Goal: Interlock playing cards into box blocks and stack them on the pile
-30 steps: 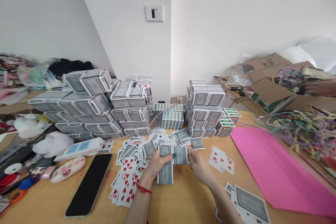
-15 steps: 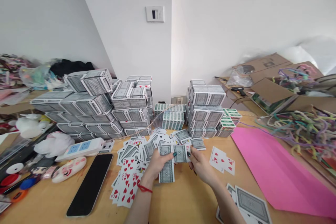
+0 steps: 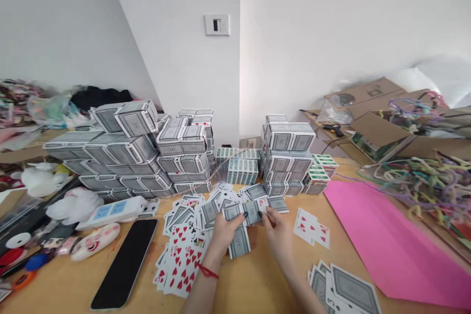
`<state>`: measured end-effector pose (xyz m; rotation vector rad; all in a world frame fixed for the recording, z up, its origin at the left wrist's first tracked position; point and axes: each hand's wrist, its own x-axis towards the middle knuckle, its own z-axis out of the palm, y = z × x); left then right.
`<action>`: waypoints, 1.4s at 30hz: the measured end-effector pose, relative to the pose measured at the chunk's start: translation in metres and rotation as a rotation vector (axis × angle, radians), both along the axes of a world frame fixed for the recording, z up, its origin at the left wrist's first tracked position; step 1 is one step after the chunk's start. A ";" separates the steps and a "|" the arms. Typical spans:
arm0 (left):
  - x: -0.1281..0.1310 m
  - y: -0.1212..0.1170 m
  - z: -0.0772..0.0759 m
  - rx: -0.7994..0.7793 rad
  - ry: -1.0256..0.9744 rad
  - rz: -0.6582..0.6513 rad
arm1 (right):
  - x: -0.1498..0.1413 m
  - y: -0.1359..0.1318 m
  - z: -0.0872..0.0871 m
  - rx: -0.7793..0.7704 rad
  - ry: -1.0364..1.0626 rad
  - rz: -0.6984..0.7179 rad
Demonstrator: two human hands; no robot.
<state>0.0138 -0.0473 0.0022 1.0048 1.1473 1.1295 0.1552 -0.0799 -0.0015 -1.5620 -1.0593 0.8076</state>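
My left hand (image 3: 223, 231) is closed around several grey-patterned playing cards (image 3: 239, 241), thumb on top; they are set at angles to one another. My right hand (image 3: 274, 223) pinches the right end of a playing card (image 3: 251, 212) that joins this group sideways, its back facing up. Behind and left of my hands lies a loose heap of playing cards (image 3: 184, 260), some face up with hearts showing. Two face-up heart cards (image 3: 311, 228) rest to the right. Near my right forearm is another small pile of cards (image 3: 353, 287), mostly face down.
Tall blocks of stacked cards (image 3: 121, 149) stand at the back left, with another stack (image 3: 289, 152) at back right. Green card boxes (image 3: 243, 170) sit between them. A black phone (image 3: 125, 265) and a power strip (image 3: 112, 211) are on the left; pink paper (image 3: 390, 240) lies right.
The cards in my left hand have tilted, the lower one swinging slightly right. My right hand has shifted a little downward, still at the card's end. The view has moved slightly.
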 end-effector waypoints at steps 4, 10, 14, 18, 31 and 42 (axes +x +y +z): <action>0.003 -0.002 -0.002 0.031 -0.013 0.007 | -0.012 -0.010 -0.004 -0.030 -0.394 -0.135; 0.004 -0.005 0.000 0.013 -0.062 0.011 | -0.025 -0.017 -0.003 0.041 -0.412 -0.169; 0.004 -0.005 0.005 -0.065 -0.086 0.038 | -0.015 -0.008 0.002 0.033 0.215 -0.092; 0.008 -0.008 0.010 -0.174 -0.158 0.014 | -0.002 0.001 0.009 0.011 0.860 0.032; 0.013 -0.013 0.013 -0.188 -0.212 -0.145 | -0.007 -0.005 0.032 -0.006 1.212 0.426; 0.018 -0.017 0.019 -0.231 -0.273 -0.135 | -0.009 -0.009 0.032 -0.012 1.141 0.371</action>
